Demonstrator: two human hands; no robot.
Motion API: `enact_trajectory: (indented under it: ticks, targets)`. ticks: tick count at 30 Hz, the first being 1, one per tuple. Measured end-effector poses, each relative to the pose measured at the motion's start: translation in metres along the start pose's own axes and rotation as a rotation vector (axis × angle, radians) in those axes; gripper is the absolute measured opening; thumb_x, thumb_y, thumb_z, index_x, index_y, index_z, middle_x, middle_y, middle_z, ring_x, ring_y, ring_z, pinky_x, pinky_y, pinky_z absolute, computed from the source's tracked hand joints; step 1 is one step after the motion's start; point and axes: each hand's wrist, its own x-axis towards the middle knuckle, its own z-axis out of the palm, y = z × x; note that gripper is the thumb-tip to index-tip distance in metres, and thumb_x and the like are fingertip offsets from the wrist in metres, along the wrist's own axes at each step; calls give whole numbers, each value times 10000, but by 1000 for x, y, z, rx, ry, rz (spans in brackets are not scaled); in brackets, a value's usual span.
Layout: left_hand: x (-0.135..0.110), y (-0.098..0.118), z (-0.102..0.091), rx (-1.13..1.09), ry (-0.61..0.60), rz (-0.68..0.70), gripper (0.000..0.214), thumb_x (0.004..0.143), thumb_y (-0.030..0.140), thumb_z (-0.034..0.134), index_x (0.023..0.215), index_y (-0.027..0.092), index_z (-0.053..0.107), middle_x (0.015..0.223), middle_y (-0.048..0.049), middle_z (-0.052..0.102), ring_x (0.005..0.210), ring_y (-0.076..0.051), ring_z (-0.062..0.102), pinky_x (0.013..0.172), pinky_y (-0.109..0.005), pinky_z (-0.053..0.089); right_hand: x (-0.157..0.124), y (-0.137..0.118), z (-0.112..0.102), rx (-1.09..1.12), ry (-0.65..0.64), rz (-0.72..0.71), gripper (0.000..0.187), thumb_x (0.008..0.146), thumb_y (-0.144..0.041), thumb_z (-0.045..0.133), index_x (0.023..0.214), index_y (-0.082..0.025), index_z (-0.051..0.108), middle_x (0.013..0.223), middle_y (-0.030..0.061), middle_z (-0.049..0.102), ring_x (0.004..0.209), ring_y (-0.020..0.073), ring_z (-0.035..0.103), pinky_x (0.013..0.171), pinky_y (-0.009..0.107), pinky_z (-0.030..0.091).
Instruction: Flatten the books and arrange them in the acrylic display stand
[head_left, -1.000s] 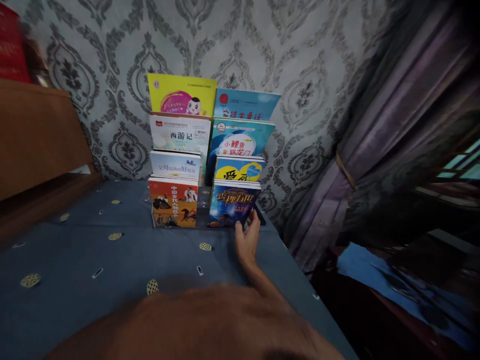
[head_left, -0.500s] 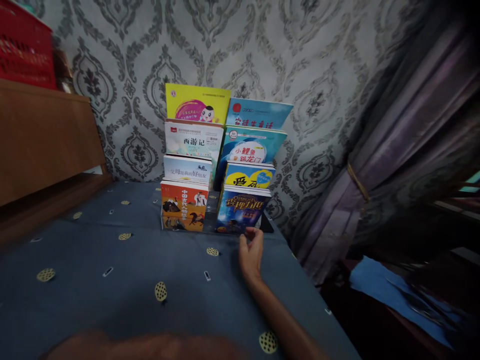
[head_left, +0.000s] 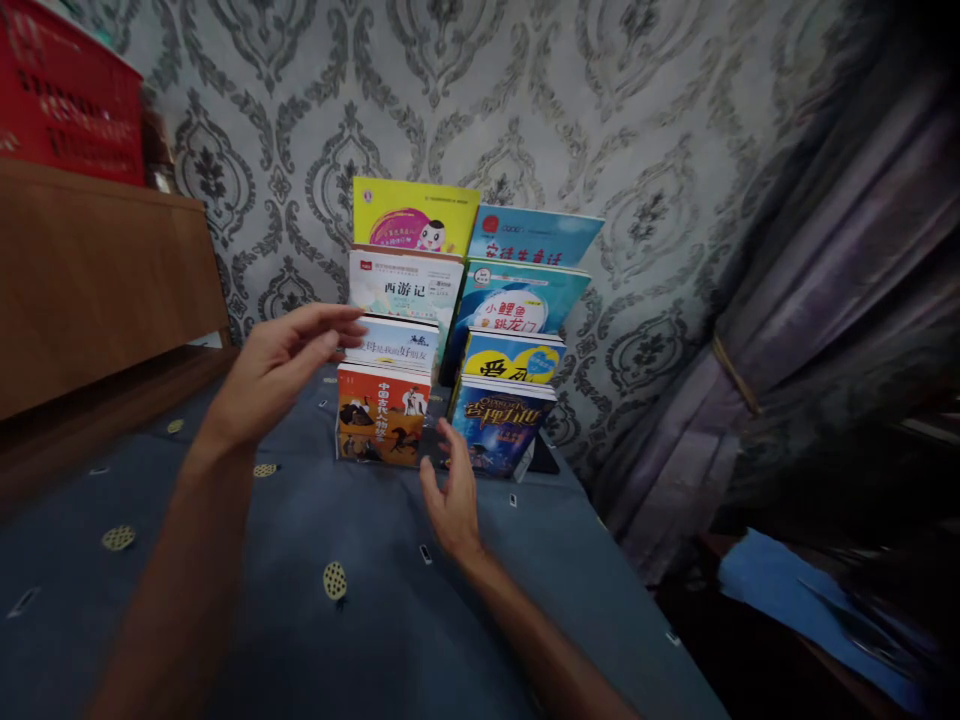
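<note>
A tiered rack of children's books stands on the blue patterned cloth (head_left: 225, 600) against the wall. An orange book (head_left: 382, 415) is front left, a dark blue book (head_left: 499, 430) front right. Behind them rise a pale book (head_left: 394, 342), a white book (head_left: 409, 285), a yellow book (head_left: 412, 212) and teal books (head_left: 525, 295). My left hand (head_left: 281, 365) hovers open, fingers stretched toward the pale book's left edge. My right hand (head_left: 450, 495) is open, fingers up, just in front of the gap between the two front books. Neither hand holds anything.
A wooden headboard (head_left: 97, 280) runs along the left with a red crate (head_left: 67, 95) on top. Patterned grey wallpaper is behind the rack. A tied purple curtain (head_left: 787, 300) hangs at the right, with a blue sheet (head_left: 795, 600) below it past the cloth's right edge.
My left hand has come into view and reached toward the left column of books. My right hand has let go of the dark blue book and shifted left, to the middle of the rack.
</note>
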Motion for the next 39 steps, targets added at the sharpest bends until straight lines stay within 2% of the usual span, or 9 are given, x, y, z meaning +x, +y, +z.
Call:
enact_trajectory:
  ticks: [3,6,8,13,18,25,31,39]
  targets:
    - [19,-39,8,149,-10,-108,449,852,346,483,1198,147,689,1174,-109,728,1069,-271,674,964,-444,545,21,-7,15,43,36,12,582,943,-334,501,1494,-175,398,1529,156,473,1404,266,459,1153,515,394]
    - [26,-71,14,297,-131,-148,410,854,312,471,1139,128,703,1166,-112,737,1066,-267,674,975,-416,523,41,-12,27,89,88,68,597,954,-383,493,1502,-174,383,1554,153,439,1443,259,408,1195,512,330]
    - [27,-80,17,323,-170,-139,401,872,319,451,1120,139,710,1132,-103,749,1040,-262,684,947,-394,528,52,-13,35,127,126,126,579,965,-417,473,1489,-180,399,1541,154,455,1433,256,417,1188,510,334]
    - [24,-83,23,376,-196,-115,400,891,362,458,1116,155,715,1141,-110,750,1037,-263,694,930,-385,526,73,-12,51,181,240,161,470,971,-407,399,1353,-178,548,1366,155,600,1291,247,535,1134,499,387]
    - [25,-90,27,487,-202,-107,396,872,310,490,1145,138,719,1159,-122,743,1053,-263,686,976,-385,505,79,-8,52,205,289,177,422,950,-401,410,1208,-167,649,1198,143,671,1164,247,601,1063,483,449]
    - [25,-102,34,510,-111,-39,316,879,282,516,1057,180,757,1077,-98,754,999,-251,677,971,-393,498,79,-2,49,219,246,155,399,943,-363,430,1209,-163,651,1203,136,683,1128,234,628,1032,452,472]
    - [26,-105,33,490,-117,-22,258,883,262,538,987,220,770,1029,-74,758,956,-231,667,927,-377,503,80,4,50,264,206,148,403,935,-368,462,1244,-166,623,1236,140,671,1124,234,630,1033,466,478]
    - [23,-106,36,517,-126,10,284,921,237,491,986,181,761,1017,-88,734,978,-226,643,951,-378,479,81,9,51,250,179,141,390,929,-366,474,1243,-171,598,1227,134,669,1127,227,637,996,450,515]
